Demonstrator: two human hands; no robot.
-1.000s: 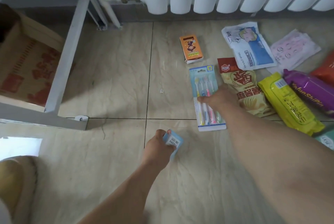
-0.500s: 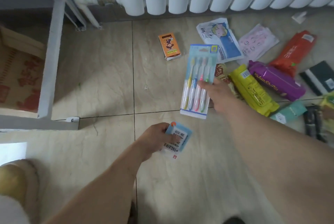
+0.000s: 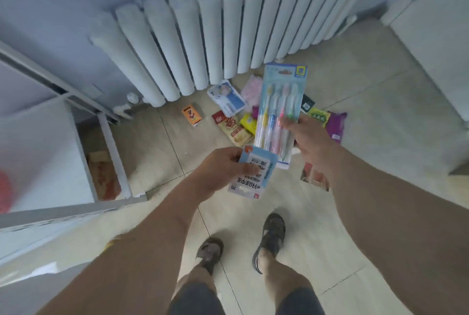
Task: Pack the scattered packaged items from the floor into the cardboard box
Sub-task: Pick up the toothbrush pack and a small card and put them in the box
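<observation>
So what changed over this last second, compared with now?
The right hand took hold of the toothbrush pack lying on the floor and lifted it; it is now held up in the air. The person went from crouching to standing, so the view pulled back. The left hand holds the small blue card pack throughout. The orange box and snack packets stayed put.

Packets held above a floor strewn with goods

The four-brush toothbrush blister pack (image 3: 280, 111) is held in the right hand (image 3: 308, 144), right of the small blue card packet (image 3: 253, 171) in the left hand (image 3: 223, 171); the orange carton (image 3: 192, 118) lies left of the floor packets, before the white ribbed radiator (image 3: 203, 35).
</observation>
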